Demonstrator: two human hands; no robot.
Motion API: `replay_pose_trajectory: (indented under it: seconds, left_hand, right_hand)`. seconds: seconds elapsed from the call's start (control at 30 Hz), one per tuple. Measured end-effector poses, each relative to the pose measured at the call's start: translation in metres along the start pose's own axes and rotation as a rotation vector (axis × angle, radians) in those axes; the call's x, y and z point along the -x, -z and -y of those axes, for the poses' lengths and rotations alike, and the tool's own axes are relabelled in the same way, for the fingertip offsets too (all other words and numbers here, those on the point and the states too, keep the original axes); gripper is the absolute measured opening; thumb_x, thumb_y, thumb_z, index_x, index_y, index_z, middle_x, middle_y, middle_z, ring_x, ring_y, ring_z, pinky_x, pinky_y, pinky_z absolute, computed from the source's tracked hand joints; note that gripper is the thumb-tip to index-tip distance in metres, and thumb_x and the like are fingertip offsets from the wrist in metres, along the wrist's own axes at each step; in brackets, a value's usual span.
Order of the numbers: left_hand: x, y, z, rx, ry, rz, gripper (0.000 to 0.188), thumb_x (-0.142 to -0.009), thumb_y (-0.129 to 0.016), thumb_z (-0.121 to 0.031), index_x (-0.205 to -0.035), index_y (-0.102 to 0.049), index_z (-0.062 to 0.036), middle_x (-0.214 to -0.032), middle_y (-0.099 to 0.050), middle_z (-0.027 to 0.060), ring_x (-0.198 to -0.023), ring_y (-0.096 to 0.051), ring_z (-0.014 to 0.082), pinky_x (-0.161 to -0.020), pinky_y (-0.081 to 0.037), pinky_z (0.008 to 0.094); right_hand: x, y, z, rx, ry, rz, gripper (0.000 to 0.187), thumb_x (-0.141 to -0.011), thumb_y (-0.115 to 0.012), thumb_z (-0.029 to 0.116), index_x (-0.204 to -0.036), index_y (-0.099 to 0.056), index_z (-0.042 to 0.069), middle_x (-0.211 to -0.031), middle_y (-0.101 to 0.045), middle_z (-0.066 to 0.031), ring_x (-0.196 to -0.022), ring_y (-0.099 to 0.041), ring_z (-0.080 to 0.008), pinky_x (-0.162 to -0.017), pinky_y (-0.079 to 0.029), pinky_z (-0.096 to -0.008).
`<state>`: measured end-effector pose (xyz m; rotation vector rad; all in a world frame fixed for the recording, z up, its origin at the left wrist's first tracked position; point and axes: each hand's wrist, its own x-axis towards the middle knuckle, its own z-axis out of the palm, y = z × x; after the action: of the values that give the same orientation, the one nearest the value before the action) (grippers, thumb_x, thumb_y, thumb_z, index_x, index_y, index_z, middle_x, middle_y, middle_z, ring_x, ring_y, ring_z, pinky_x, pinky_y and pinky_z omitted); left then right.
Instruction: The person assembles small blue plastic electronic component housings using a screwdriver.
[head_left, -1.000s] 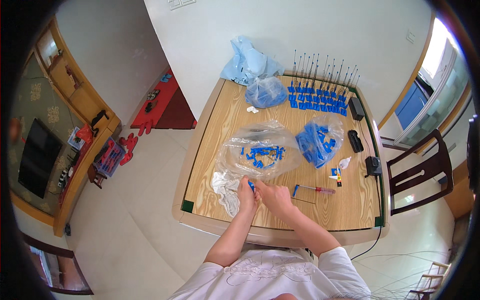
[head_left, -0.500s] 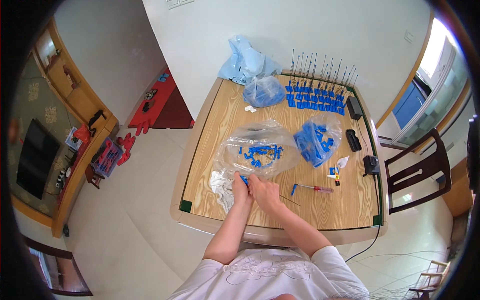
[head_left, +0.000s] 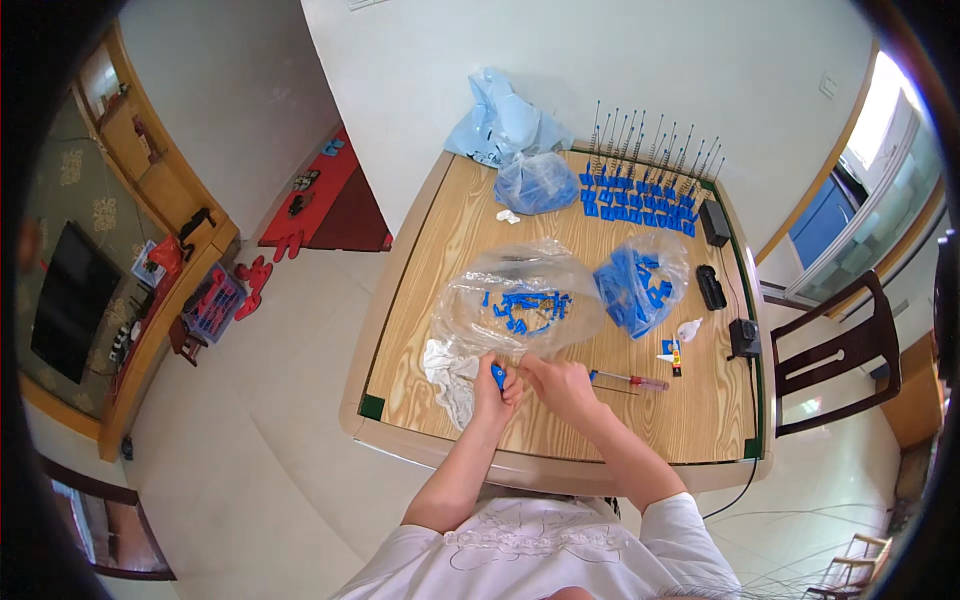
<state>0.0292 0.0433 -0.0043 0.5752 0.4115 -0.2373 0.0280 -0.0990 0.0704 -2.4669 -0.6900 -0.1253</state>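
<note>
Near the front of the table, my left hand [head_left: 490,402] is closed round a small blue plastic piece [head_left: 498,376], whose upper end shows above the fingers. Just to its right, my right hand [head_left: 562,388] is in a pinch. A thin dark rod [head_left: 620,390] sticks out rightward from behind that hand and seems to be held in it. The pinched fingertips are hidden from clear sight. Beyond both hands lies an open clear plastic bag [head_left: 463,300] with loose blue pieces [head_left: 530,308] in it. A crumpled white cloth [head_left: 450,385] touches the left hand's side.
A screwdriver [head_left: 650,383] with a red handle lies right of my hands. Farther off are a glue tube [head_left: 676,358], a bag of blue parts [head_left: 630,300], a black case [head_left: 711,288] and a black adapter [head_left: 743,338]. Rows of blue bases with upright springs [head_left: 640,195] stand at the back.
My hands have drawn apart: the right one moved rightward with the thin rod, while the left one turned and now shows more of the blue piece. The view shifted slightly.
</note>
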Motion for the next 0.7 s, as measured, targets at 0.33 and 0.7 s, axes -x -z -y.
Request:
replay_pose_trajectory:
  seconds: [0.33,0.7]
  left_hand:
    - [0.011,-0.024,-0.005,-0.161,-0.067,-0.215,0.028,-0.085,-0.053,-0.036,-0.071,-0.040,-0.0162,-0.047,-0.025,-0.0040,-0.037,-0.020,0.0082,-0.036,-0.014,0.0248]
    - [0.006,-0.020,-0.001,-0.316,-0.160,-0.235,0.031,-0.093,-0.048,-0.039,-0.076,-0.043,-0.0133,-0.051,-0.036,-0.0025,-0.035,-0.031,0.0077,-0.032,-0.020,0.0236]
  right_hand:
    - [0.003,-0.007,0.001,0.081,0.086,0.048,0.006,-0.088,-0.055,0.017,-0.091,-0.053,0.014,-0.074,-0.063,-0.0092,-0.067,-0.063,-0.0336,-0.053,-0.047,-0.0448]
    - [0.002,-0.003,0.002,0.123,0.110,0.054,0.014,-0.082,-0.054,0.011,-0.096,-0.055,0.014,-0.073,-0.062,-0.0093,-0.065,-0.063,-0.0333,-0.052,-0.046,-0.0448]
